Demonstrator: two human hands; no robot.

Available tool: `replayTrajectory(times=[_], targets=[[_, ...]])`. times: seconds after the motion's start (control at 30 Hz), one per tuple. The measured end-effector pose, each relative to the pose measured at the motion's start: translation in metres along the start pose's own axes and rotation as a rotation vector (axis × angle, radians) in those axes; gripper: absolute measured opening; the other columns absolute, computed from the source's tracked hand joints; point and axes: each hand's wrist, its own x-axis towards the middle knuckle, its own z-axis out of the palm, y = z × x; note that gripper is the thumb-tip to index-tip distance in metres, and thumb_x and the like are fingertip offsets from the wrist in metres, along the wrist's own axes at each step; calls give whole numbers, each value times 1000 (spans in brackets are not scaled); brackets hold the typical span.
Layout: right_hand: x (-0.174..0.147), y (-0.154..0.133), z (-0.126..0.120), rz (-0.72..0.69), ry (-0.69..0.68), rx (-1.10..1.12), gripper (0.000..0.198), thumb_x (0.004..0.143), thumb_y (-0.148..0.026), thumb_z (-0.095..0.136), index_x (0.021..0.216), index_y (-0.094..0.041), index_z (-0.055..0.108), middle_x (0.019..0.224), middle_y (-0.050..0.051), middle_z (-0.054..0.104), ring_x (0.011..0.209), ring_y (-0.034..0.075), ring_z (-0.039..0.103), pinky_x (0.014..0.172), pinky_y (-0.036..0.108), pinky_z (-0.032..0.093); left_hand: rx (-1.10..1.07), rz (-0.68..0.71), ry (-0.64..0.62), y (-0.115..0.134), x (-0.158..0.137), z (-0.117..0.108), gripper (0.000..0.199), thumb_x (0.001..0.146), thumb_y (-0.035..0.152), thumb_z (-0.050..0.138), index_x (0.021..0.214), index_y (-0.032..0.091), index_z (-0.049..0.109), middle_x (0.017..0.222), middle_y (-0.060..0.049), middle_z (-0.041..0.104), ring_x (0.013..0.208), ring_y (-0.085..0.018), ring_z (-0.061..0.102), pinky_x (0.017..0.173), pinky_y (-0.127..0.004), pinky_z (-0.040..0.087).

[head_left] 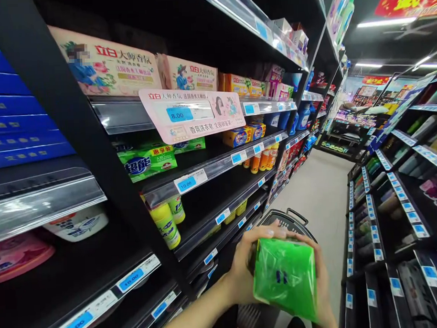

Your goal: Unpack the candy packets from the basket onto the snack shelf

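Note:
Between both hands I hold a green plastic-wrapped soap pack (285, 279), its plain end turned toward me. My left hand (241, 263) wraps round its left side and far top edge. Along the right side lies my right hand (321, 275), its fingers pressed to the wrapper and reaching over the top. Below and beyond the pack is a dark shopping basket (288, 218) with a handle. On the shelf to the left lie similar green soap packs (148, 161), beside a dark gap.
A long black shelf unit (211, 157) with price tags runs along the left. Pink soap boxes (107, 62) and yellow bottles (165, 225) stand on it. The aisle floor (312, 180) leads ahead, with another stocked shelf (394, 186) on the right.

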Motion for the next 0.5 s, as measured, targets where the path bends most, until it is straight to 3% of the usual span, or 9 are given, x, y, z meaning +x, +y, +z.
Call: replayTrajectory(times=[0.13,0.2,0.33,0.5], targets=[[0,-7,-1,-161,73,-148,57,62,-24,73,112,-23,47,108,8,54,104,30,57,85,46,50,-129,-338,171,-3,-19,-1,98,51,56,75,133,30,30,139,-11,34,125,-33,37,103,-48,33],[1,-13,-5,-207,56,-312,55,65,-19,71,114,-23,47,111,10,51,107,30,55,86,48,48,-222,-474,208,-2,-25,-1,110,43,62,75,136,30,25,138,-12,34,123,-35,38,101,-48,35],[0,-18,-10,-281,-34,-594,54,69,-17,66,118,-24,45,114,11,51,108,28,53,86,46,50,-400,-648,269,-3,-35,-4,103,51,54,77,136,27,25,126,-13,48,114,-35,48,91,-46,44],[-3,-11,-4,-219,-98,-668,51,71,-19,63,119,-22,44,112,11,51,105,26,54,81,41,53,-460,-746,345,-11,-44,-6,73,60,39,72,124,24,41,110,-9,58,100,-29,57,86,-42,46]])
